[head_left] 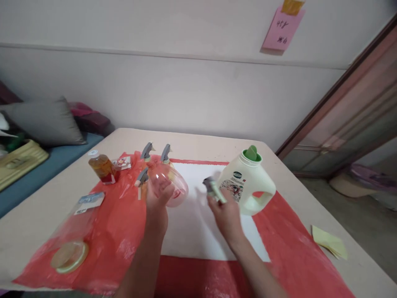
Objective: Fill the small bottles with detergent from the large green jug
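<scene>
My left hand (158, 203) is closed around a rounded, see-through pink object (180, 180); whether it is a bottle or a balloon I cannot tell. Just behind it stand several spray bottles with grey trigger heads (166, 152), their bodies partly hidden by the pink object and my hand. A small piece with a dark tip and a pale green body (214, 188), blurred by motion, is gripped in my right hand (225, 213). Close by that hand stands a large pale green detergent jug (259, 182) with a green cap (252, 153) in its mouth.
A white sheet (192, 242) lies over red plastic (124, 223) on the table. At left are an amber bottle (102, 165), a clear bag (77, 221) and a round lid (70, 256). Yellow notes (329, 242) lie near the right edge. A wall (186, 95) stands behind.
</scene>
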Demonstrator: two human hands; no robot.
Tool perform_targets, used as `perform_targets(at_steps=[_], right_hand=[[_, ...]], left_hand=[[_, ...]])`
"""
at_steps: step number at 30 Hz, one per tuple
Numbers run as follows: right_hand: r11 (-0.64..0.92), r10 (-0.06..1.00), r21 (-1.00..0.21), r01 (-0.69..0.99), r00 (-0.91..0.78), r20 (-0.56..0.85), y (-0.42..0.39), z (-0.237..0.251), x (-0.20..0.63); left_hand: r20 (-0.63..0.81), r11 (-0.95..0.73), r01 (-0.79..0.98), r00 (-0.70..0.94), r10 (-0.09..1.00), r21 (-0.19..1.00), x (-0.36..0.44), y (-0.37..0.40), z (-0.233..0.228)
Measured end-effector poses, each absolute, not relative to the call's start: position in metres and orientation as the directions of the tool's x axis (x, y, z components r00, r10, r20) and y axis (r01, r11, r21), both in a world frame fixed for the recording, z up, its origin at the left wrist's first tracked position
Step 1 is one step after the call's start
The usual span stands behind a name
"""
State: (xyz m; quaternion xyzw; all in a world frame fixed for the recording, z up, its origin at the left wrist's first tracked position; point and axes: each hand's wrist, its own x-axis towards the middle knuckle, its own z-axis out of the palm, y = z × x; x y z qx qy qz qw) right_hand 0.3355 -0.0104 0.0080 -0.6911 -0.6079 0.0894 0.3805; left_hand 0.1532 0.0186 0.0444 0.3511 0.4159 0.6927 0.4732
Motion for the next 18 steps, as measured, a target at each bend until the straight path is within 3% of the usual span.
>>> perform_targets(at_steps=[4, 7, 9, 11, 13, 14, 16, 18], right_hand=[[0.027, 0.938, -0.557, 0.83, 0.172, 0.302, 0.009, -0.047, 0.314], [0.024, 0.935, -0.56, 0.828, 0.18, 0.306, 0.002, -0.044, 0.326], [-0.031, 0.884, -0.625, 0.78, 0.313, 0.347, -0.006, -0.031, 0.344], [-0.063, 0.712, -0.821, 0.567, 0.602, 0.361, -0.012, -0.02, 0.363], [0.01, 0.496, -0.962, 0.274, 0.834, 0.243, -0.013, -0.016, 0.379], [0.052, 0.437, -0.984, 0.17, 0.882, 0.176, -0.013, -0.017, 0.385], [0.068, 0.451, -0.992, 0.104, 0.884, 0.123, -0.008, -0.02, 0.395], [0.073, 0.533, -0.993, 0.092, 0.838, 0.117, 0.0, -0.023, 0.404]], left_hand=[[0.05, -0.149, -0.354, -0.275, 0.96, 0.923, 0.159, 0.019, 0.042], [0.041, -0.123, -0.337, -0.241, 0.97, 0.933, 0.159, 0.021, 0.04], [0.044, -0.13, -0.317, -0.263, 0.964, 0.94, 0.158, 0.023, 0.039], [0.042, -0.136, -0.302, -0.299, 0.953, 0.944, 0.157, 0.024, 0.037], [0.037, -0.129, -0.296, -0.298, 0.954, 0.946, 0.158, 0.026, 0.034], [0.036, -0.122, -0.295, -0.282, 0.959, 0.948, 0.158, 0.026, 0.033], [0.032, -0.1, -0.283, -0.237, 0.971, 0.954, 0.161, 0.026, 0.029], [0.02, -0.07, -0.262, -0.188, 0.982, 0.962, 0.166, 0.024, 0.026]])
